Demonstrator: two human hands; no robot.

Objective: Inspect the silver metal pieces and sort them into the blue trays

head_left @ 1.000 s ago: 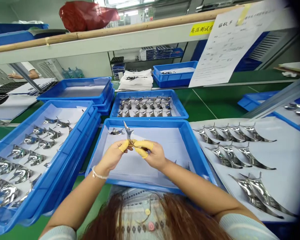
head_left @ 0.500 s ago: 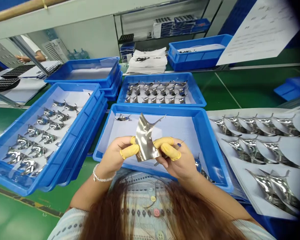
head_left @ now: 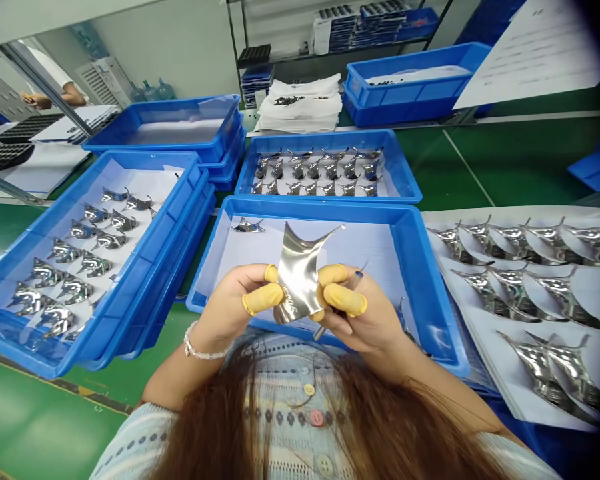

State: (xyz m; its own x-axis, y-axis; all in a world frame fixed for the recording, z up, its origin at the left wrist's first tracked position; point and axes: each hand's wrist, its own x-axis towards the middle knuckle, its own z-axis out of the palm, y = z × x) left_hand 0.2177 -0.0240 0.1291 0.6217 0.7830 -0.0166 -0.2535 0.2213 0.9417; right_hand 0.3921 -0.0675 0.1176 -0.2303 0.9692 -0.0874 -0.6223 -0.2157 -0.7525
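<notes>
Both my hands hold one shiny curved metal part (head_left: 300, 273) up over the near edge of the middle blue tray (head_left: 415, 267). My left hand (head_left: 240, 303) pinches its left edge with yellow finger cots. My right hand (head_left: 360, 313) pinches its right edge and also has a thin pen-like tool tucked in its fingers. The part's two pointed tips stick upward. One more metal part (head_left: 249, 227) lies at the far left of the tray's white liner.
A blue tray (head_left: 130, 267) at the left holds several metal parts, as does another tray (head_left: 395, 167) behind. More parts lie on a white sheet (head_left: 485, 300) at the right. Further back stand more blue trays (head_left: 210, 140), folded white cloths (head_left: 300, 107) and another person's arm (head_left: 55, 97).
The part was turned from edge-on to broad face toward me and drawn closer to my body. The view tilted downward.
</notes>
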